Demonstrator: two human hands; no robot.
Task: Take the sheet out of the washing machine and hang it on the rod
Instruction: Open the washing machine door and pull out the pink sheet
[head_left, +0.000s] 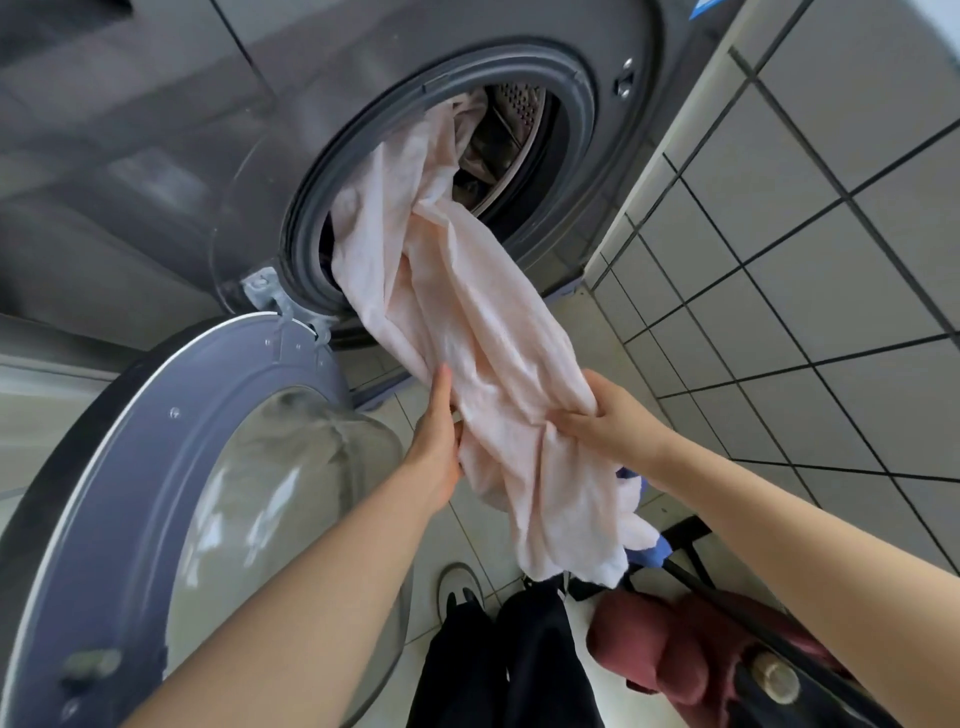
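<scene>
Head view: mid-extraction, pale pink sheet (467, 332) trailing from washing machine (156, 156) drum through open door (156, 493), much still inside. Left hand (436, 441) gripping one side of the bunched cloth, right hand (602, 421) pinching a fold. Next, likely: more hauling clear of the gasket; rod not visible.

A pale pink sheet (467, 332) is trailing out of the open washing machine (171, 156) drum, over the lower rim of the porthole. The left hand (436, 441) is gripping its left fold; the right hand (608, 421) is pinching its right fold. The door (156, 493) is hanging open at lower left.
</scene>
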